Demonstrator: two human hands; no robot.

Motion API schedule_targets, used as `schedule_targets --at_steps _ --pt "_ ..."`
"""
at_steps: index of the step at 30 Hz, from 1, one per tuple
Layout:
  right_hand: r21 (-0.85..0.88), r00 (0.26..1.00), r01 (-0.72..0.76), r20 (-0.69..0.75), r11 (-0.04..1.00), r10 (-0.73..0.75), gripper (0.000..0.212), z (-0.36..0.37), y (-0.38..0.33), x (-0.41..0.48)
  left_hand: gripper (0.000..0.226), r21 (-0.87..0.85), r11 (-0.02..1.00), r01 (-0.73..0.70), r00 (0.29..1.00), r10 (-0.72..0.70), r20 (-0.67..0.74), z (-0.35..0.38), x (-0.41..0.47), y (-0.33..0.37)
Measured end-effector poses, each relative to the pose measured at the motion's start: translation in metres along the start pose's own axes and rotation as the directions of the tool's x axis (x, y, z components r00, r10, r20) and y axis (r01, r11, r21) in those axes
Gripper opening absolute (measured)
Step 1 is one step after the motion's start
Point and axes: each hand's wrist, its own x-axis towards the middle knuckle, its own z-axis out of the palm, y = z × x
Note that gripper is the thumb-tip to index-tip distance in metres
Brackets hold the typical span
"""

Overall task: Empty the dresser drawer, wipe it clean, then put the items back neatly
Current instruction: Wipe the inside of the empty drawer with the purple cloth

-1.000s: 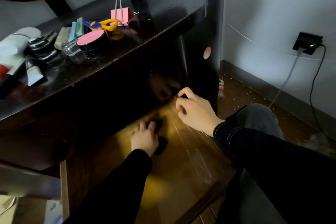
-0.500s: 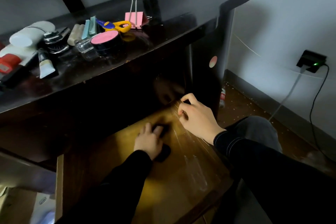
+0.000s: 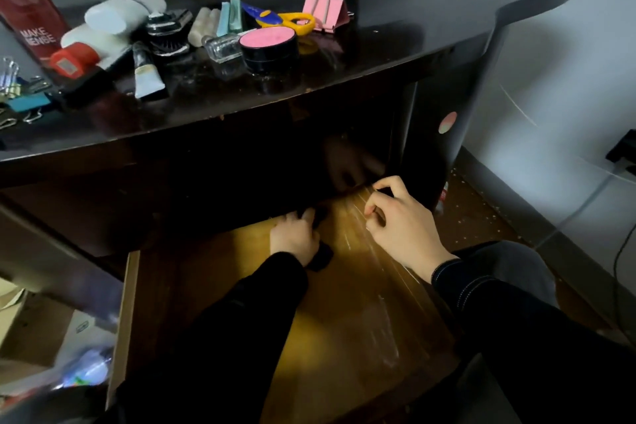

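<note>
Far left on the dresser top (image 3: 413,10), a red box (image 3: 31,10) leans up with small binder clips (image 3: 13,86) at its foot. Moving right along the top: white bottle (image 3: 117,15), hairbrush (image 3: 168,31), small tube (image 3: 146,74), pink-lidded jar (image 3: 268,45), yellow-handled scissors (image 3: 278,19), big pink clip (image 3: 325,12). All bunched, none sorted. I take these to be the drawer's contents, so emptying looks done.

Below, drawer (image 3: 127,320) pulled well out. No items on the part of its wooden floor I can see; pale streaks run along the right side. Back part sits in shadow under the top, so I can't check it.

Left hand (image 3: 294,241) on the drawer floor near the shadow line, fingers curled down over a dark cloth (image 3: 320,256), pressing it to the wood. Wiping is the step in hand, I judge.

Right hand (image 3: 402,231) just beside it, up at the drawer's right edge. Fingers bent in, thumb toward forefinger; whether they pinch anything I can't tell.

Left to do: finish the wipe, streaked side included, then return everything from the top in order.
</note>
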Motion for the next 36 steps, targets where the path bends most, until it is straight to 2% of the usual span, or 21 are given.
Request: schedule_targets --at_steps 2,4,5,7,8,9,10,12,14,16,17,19,22,24,27,28,29,30,32,34,36 --pt "-0.004 1.000 0.000 0.005 1.000 0.000 0.011 -0.002 -0.001 -0.001 0.055 0.053 0.991 -0.127 0.992 0.126 0.019 0.005 -0.020 0.009" --pt "0.001 1.000 0.001 0.012 1.000 -0.001 0.012 -0.003 -0.002 -0.001 0.058 0.078 0.942 -0.326 0.944 0.319 0.086 0.009 -0.051 0.008" --pt "0.006 1.000 -0.001 0.015 1.000 0.001 0.012 -0.004 -0.003 -0.001 0.059 0.085 0.896 -0.436 0.897 0.426 0.116 0.011 -0.068 0.004" --pt "0.009 1.000 0.001 0.018 1.000 -0.001 0.011 -0.004 -0.003 0.000 0.057 0.065 0.757 -0.650 0.753 0.631 0.189 0.012 -0.101 -0.006" --pt "0.008 1.000 0.003 0.017 1.000 -0.003 0.011 -0.004 -0.003 0.000 0.056 0.053 0.690 -0.722 0.682 0.696 0.226 0.013 -0.112 -0.011" --pt "0.006 1.000 0.004 0.016 1.000 -0.004 0.010 -0.003 -0.002 0.000 0.055 0.076 0.646 -0.760 0.643 0.728 0.237 0.012 -0.115 -0.014" --pt "0.003 1.000 0.004 0.014 1.000 -0.004 0.010 -0.002 -0.001 0.001 0.053 0.125 0.635 -0.763 0.646 0.737 0.199 0.011 -0.110 -0.015" --pt "-0.005 1.000 0.001 0.010 1.000 -0.001 0.009 0.000 0.000 0.001 0.050 0.226 0.727 -0.648 0.752 0.657 0.041 0.002 -0.080 -0.010" --pt "-0.015 1.000 0.005 0.006 1.000 -0.005 0.008 0.002 0.002 0.002 0.052 0.130 0.900 -0.416 0.908 0.419 0.003 -0.005 -0.035 -0.002" --pt "-0.016 1.000 0.007 -0.002 1.000 -0.008 0.006 0.002 0.002 0.002 0.054 0.005 0.982 -0.189 0.981 0.188 0.042 -0.008 0.001 0.006" --pt "-0.018 1.000 0.007 -0.005 1.000 -0.008 0.005 0.002 0.003 0.002 0.054 -0.020 0.994 -0.110 0.993 0.111 0.026 -0.006 0.012 0.010" --pt "-0.028 1.000 0.008 -0.009 1.000 -0.008 0.004 0.001 0.002 0.002 0.054 -0.010 0.998 -0.064 0.998 0.064 -0.007 -0.002 0.014 0.019" --pt "-0.024 1.000 0.009 -0.009 1.000 -0.010 0.003 -0.001 -0.001 0.001 0.056 0.034 0.977 -0.213 0.977 0.212 0.014 0.006 -0.020 0.022" --pt "-0.021 1.000 0.003 -0.001 1.000 -0.003 0.002 -0.004 -0.003 0.000 0.056 0.061 0.910 -0.411 0.912 0.410 0.026 0.012 -0.059 0.015" --pt "-0.020 1.000 -0.001 0.008 1.000 0.001 0.002 -0.006 -0.005 0.000 0.056 0.052 0.673 -0.738 0.674 0.732 0.099 0.018 -0.123 0.000" --pt "-0.024 1.000 0.002 0.011 1.000 -0.002 0.002 -0.006 -0.005 0.001 0.056 0.043 0.606 -0.794 0.605 0.783 0.145 0.019 -0.132 -0.004" --pt "-0.027 1.000 0.004 0.012 1.000 -0.004 0.002 -0.006 -0.005 0.001 0.055 0.061 0.569 -0.820 0.571 0.804 0.167 0.018 -0.131 -0.007" --pt "-0.028 1.000 0.006 0.013 1.000 -0.005 0.002 -0.005 -0.004 0.001 0.054 0.094 0.578 -0.811 0.585 0.794 0.166 0.015 -0.123 -0.007" --pt "-0.026 1.000 0.005 0.008 1.000 -0.005 0.001 -0.004 -0.002 0.001 0.052 0.119 0.726 -0.677 0.736 0.670 0.098 0.007 -0.091 -0.003" --pt "-0.025 1.000 0.009 0.001 1.000 -0.009 0.002 -0.002 -0.001 0.001 0.052 0.059 0.909 -0.412 0.911 0.412 0.018 0.002 -0.051 0.002" --pt "-0.022 1.000 0.009 -0.002 1.000 -0.009 0.002 -0.001 0.000 0.002 0.055 -0.023 0.982 -0.185 0.983 0.185 0.017 -0.002 -0.021 0.007"
